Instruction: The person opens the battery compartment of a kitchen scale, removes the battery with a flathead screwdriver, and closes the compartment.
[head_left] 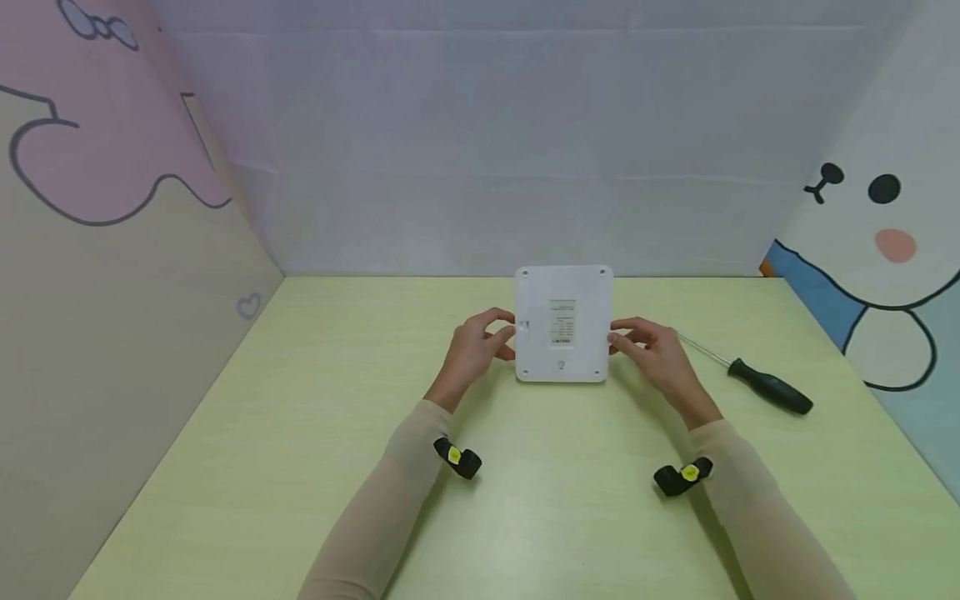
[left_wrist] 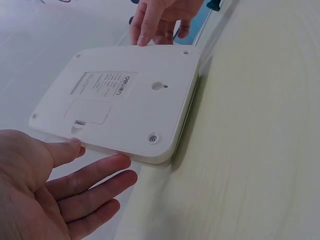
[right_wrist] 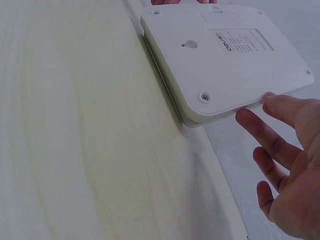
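Note:
A flat white plastic device with rounded corners stands upright on the table, its back toward me. That back carries a printed label, a keyhole slot, a small battery cover and a recessed screw hole at each corner. Its front is hidden. My left hand holds the left edge between thumb and fingers, the lower fingers loosely spread. On the opposite edge, my right hand pinches with thumb and index finger, the other fingers hanging apart from it.
To the right lies a screwdriver with a dark handle, its thin shaft pointing toward my right hand. Behind the pale yellow table rises a white back panel. Side panels with cartoon drawings flank the table.

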